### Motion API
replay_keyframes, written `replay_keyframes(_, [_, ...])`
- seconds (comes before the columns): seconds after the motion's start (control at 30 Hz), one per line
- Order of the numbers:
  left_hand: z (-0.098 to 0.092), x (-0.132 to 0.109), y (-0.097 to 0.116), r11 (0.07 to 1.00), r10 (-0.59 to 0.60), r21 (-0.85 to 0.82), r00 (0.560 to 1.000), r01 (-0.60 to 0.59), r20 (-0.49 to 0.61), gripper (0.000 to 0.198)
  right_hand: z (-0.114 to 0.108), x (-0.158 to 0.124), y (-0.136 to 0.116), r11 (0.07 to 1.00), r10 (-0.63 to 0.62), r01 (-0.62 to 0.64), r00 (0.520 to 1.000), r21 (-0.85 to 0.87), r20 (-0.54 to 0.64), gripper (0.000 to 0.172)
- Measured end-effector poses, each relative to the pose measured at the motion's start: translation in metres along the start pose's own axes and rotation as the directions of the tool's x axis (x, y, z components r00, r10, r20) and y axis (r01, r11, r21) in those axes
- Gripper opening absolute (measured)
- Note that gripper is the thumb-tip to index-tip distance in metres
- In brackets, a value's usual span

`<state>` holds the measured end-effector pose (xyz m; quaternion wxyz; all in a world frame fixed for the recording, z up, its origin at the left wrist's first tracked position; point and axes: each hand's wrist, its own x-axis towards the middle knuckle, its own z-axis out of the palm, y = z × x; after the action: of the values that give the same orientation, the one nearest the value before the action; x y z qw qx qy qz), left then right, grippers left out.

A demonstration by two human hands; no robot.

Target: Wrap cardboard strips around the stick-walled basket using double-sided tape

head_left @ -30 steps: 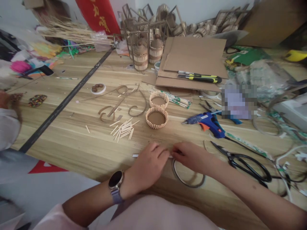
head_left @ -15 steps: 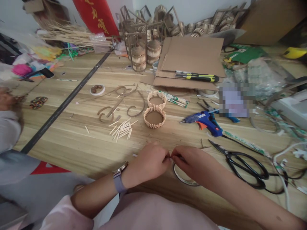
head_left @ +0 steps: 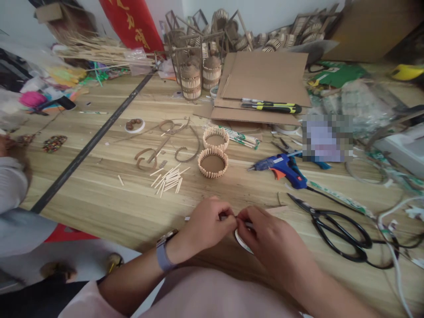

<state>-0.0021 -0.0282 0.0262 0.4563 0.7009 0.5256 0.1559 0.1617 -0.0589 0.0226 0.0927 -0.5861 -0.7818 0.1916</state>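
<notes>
My left hand (head_left: 212, 225), with a watch on its wrist, is closed in a pinch. Its fingertips meet those of my right hand (head_left: 265, 229), which is also pinched shut. Whatever lies between the fingertips is too small and hidden to make out. Under my right hand shows part of a white ring (head_left: 243, 242), like a tape roll; I cannot tell whether the hand grips it. Beyond my hands stand two round cups edged with short wooden sticks, a nearer cup (head_left: 212, 164) and a farther cup (head_left: 215, 138). Loose sticks (head_left: 170, 178) lie to their left.
A blue glue gun (head_left: 281, 167) and black scissors (head_left: 334, 229) lie to the right. Utility knives (head_left: 271, 107) rest on cardboard sheets (head_left: 265, 75). Finished wooden lanterns (head_left: 191, 81) stand behind. Curled strips (head_left: 145, 158) lie left; another person's sleeve (head_left: 11, 181) shows at the far left.
My right hand has turned and its forearm has swung lower, covering more of the white ring. Both hands still meet at the fingertips. The other person's hand at left has drawn back slightly.
</notes>
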Motion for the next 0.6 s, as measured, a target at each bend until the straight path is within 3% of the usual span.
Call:
replay_keyframes(0.13, [-0.006, 0.001, -0.002, 0.990, -0.051, -0.132, 0.998, 0.056, 0.037, 0.015, 0.005, -0.014, 0.002, 0.999, -0.044, 0.043, 0.992, -0.017, -0.118, 0.024])
replay_keyframes(0.27, [-0.022, 0.004, -0.009, 0.977, -0.146, -0.165, 0.987, 0.133, -0.064, 0.017, -0.011, -0.031, 0.012, 0.992, -0.093, 0.102, 0.989, 0.072, -0.111, 0.023])
replay_keyframes(0.3, [-0.026, 0.004, -0.010, 0.980, -0.147, -0.143, 0.989, 0.141, -0.032, 0.017, -0.019, -0.033, 0.016, 0.987, -0.095, 0.104, 0.992, 0.121, -0.080, 0.023])
replay_keyframes(0.37, [-0.032, 0.006, -0.012, 0.986, -0.131, -0.073, 0.974, 0.147, 0.185, 0.018, -0.035, -0.032, 0.025, 0.977, -0.033, 0.030, 0.999, 0.212, 0.009, 0.024])
replay_keyframes(0.43, [-0.033, 0.007, -0.014, 0.992, -0.113, -0.013, 0.909, 0.129, 0.400, 0.019, -0.048, -0.025, 0.032, 0.960, 0.014, -0.059, 0.987, 0.274, 0.162, 0.026])
replay_keyframes(0.47, [-0.033, 0.008, -0.015, 0.993, -0.107, 0.001, 0.886, 0.119, 0.452, 0.019, -0.052, -0.019, 0.035, 0.953, 0.038, -0.109, 0.968, 0.284, 0.246, 0.026])
replay_keyframes(0.6, [-0.031, 0.012, -0.022, 0.994, -0.101, 0.079, 0.911, 0.076, 0.399, 0.020, -0.051, 0.009, 0.036, 0.936, 0.094, -0.237, 0.879, 0.259, 0.467, 0.022])
